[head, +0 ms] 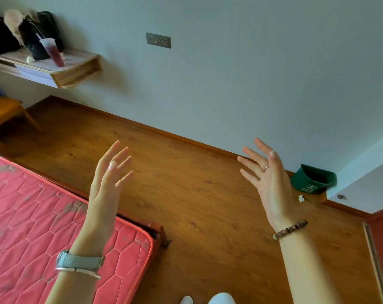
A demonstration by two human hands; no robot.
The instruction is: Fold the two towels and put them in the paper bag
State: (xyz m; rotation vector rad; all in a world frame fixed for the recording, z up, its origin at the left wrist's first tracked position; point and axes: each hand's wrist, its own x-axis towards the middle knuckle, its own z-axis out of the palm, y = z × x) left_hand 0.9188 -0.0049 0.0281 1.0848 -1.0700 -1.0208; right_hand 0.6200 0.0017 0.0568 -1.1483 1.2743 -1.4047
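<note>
Neither towel nor the paper bag shows in the head view. My left hand [108,183] is raised in front of me over the corner of the red mattress [32,216], fingers spread and empty, a watch on its wrist. My right hand [267,178] is raised to the right over the wooden floor, fingers apart, holding nothing; it wears a ring and a bead bracelet.
A wall shelf [61,66] at the upper left carries dark bags and a cup with a red drink [53,52]. A green bin [313,178] stands against the wall at the right. A wooden chair [6,115] stands at the far left. Wooden floor [186,194] lies between bed and wall.
</note>
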